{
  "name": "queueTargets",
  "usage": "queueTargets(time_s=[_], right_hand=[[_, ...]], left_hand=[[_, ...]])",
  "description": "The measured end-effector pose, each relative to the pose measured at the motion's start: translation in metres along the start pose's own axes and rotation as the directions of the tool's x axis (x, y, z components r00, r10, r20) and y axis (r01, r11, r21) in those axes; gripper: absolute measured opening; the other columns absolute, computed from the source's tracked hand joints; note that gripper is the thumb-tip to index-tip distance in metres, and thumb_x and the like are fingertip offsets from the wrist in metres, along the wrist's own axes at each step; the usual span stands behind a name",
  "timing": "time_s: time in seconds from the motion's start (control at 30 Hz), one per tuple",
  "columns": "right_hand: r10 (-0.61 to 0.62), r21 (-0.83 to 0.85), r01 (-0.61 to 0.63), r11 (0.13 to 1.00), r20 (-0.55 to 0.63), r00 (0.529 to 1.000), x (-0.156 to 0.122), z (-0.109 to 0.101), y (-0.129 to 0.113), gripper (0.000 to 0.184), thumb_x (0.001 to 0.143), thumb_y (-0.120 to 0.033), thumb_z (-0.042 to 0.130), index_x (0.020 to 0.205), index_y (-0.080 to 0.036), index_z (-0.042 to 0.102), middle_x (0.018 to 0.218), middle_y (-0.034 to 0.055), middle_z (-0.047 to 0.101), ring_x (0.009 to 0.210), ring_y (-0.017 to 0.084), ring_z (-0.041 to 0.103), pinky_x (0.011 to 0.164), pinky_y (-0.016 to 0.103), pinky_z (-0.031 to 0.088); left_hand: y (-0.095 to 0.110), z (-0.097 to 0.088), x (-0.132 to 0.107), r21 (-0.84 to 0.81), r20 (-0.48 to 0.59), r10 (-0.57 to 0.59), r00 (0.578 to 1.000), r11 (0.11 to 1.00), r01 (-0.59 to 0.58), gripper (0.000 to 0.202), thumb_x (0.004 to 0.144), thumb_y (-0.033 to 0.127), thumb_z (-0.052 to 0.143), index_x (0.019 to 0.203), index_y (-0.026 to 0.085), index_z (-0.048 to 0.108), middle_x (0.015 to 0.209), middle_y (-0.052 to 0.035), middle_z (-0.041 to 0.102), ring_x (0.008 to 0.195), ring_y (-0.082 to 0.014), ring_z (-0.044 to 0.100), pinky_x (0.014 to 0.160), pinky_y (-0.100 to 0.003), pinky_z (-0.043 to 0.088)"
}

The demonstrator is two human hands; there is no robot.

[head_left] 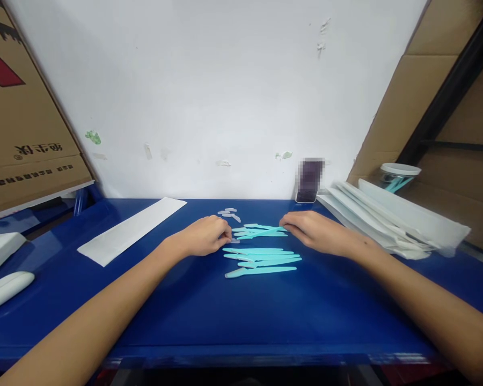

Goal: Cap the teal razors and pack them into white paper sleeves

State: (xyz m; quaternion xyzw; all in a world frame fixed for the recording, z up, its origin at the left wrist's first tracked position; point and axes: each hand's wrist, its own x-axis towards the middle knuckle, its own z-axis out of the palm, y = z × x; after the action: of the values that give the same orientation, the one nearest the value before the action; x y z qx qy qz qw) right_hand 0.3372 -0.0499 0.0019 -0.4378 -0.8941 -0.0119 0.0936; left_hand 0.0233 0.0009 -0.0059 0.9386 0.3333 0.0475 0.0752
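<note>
My right hand [307, 229] pinches the handle end of a turquoise eyebrow razor [265, 232], which slants across several similar razors in the upper group. My left hand [208, 235] is closed at the left end of this group, thumb and fingertips together. A small clear blade cap [235, 240] shows right at those fingertips; whether they grip it I cannot tell. Nearer to me, a lower group of turquoise razors [261, 272] lies with blade ends to the left. Several loose clear caps [229, 212] are scattered beyond my left hand.
On the left lie a long white sheet [132, 230], a white rounded object [8, 289] and a white box [2, 249]. A phone [309, 181] leans on the wall. Stacked white packets [402, 225] and a lidded tub [400, 176] holding turquoise pieces stand right on the blue table [241, 316].
</note>
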Motion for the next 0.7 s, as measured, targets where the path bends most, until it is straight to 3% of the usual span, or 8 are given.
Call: queueTargets(time_s=[0.47,0.7], right_hand=[[-0.043,0.039,0.044,0.998,-0.018,0.999,0.0,0.003,0.004,0.027,0.103,-0.026,0.041,0.106,-0.018,0.067,0.101,0.0107,0.072,0.087,0.022,0.066,0.076,0.034,0.047],[-0.053,-0.014,0.053,0.999,-0.063,0.997,-0.002,-0.003,-0.008,0.03,0.103,-0.023,0.038,0.111,-0.017,0.066,0.099,0.0103,0.066,0.081,0.02,0.063,0.072,0.032,0.045]], left_hand=[[0.002,-0.001,0.0,-0.034,-0.013,0.002,1.0,0.999,-0.003,0.019,0.091,0.016,0.058,0.091,0.019,0.077,0.093,-0.0057,0.078,0.083,-0.0217,0.072,0.074,-0.033,0.049],[0.002,0.0,0.0,-0.019,-0.013,0.015,1.0,1.0,-0.015,0.019,0.092,0.016,0.058,0.092,0.018,0.077,0.095,-0.0056,0.078,0.085,-0.0216,0.071,0.076,-0.033,0.049]])
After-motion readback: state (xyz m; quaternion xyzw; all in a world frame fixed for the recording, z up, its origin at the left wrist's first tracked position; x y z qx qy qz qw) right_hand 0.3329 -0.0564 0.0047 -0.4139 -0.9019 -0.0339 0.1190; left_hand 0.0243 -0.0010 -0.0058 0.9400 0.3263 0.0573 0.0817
